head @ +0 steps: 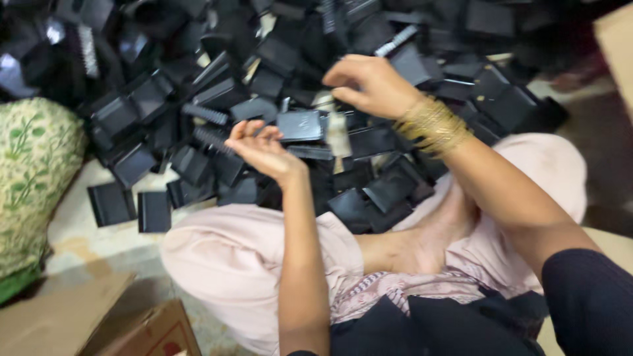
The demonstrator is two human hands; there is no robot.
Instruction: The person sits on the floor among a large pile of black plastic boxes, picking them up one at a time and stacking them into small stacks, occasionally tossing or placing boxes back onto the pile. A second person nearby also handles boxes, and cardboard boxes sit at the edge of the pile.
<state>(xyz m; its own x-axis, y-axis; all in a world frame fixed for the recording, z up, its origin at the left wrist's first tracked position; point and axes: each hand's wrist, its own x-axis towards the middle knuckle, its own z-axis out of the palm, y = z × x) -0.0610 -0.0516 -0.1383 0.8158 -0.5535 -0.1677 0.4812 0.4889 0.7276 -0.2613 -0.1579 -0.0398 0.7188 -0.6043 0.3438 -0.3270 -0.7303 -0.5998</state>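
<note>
A big heap of black plastic pieces (264,72), flat square trays and ribbed strips, covers the floor in front of me. My left hand (264,150) is palm up at the heap's near edge, and its fingertips hold a square black piece (298,125). My right hand (369,84), with gold bangles (432,124) on the wrist, hovers just right of that piece with its fingers curled down. A blurred pale object (337,134) hangs below those fingers; whether they grip it is unclear.
I sit cross-legged in pale pink trousers (231,257), my bare foot (422,244) under the right forearm. A green floral cushion (33,171) lies at the left. Cardboard boxes (138,329) stand at the lower left. Two black pieces (128,206) lie apart on the floor.
</note>
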